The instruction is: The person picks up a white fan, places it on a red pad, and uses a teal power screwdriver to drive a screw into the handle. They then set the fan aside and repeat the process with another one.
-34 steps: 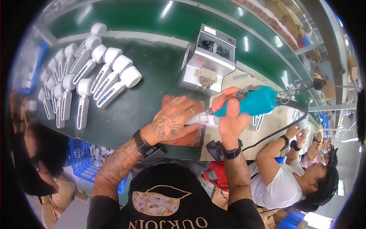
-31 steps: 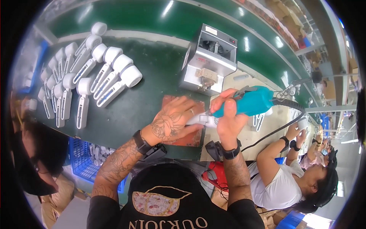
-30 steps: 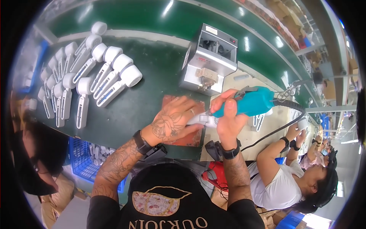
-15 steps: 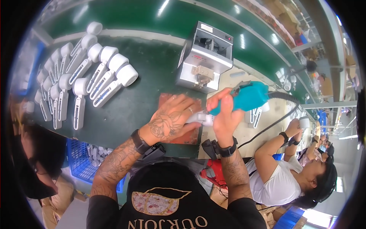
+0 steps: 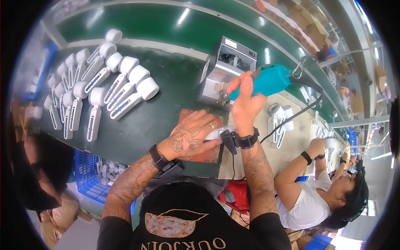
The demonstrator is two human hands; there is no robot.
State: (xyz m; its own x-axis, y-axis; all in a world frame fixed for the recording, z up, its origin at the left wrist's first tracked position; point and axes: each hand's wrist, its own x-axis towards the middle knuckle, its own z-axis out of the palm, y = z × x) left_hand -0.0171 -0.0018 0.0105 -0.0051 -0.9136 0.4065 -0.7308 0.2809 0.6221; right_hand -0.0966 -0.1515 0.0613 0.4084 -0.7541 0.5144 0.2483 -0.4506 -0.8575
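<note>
On a reddish mat [image 5: 196,156] my left hand [image 5: 191,132] is closed over a white plastic part [image 5: 214,133], partly hidden by the fingers and my right wristband. My right hand [image 5: 246,102] is wrapped round a teal electric screwdriver [image 5: 271,79] with a black cable. The tool lies nearly level, its front end close to the front outlet of a grey metal screw feeder [image 5: 223,73]; whether they touch is hidden by the fingers. Each wrist carries a black band with a small box.
Several white handheld devices with round heads [image 5: 95,114] lie in rows on the green table [image 5: 166,83] at left. A few more [image 5: 280,121] lie on the beige board [image 5: 262,158] at right. A blue crate [image 5: 85,177] stands below. A co-worker [image 5: 306,200] works at right.
My right hand has lifted the screwdriver off the white part and carried it up and away to the screw feeder. My left hand stays on the part; the whole view has shifted slightly.
</note>
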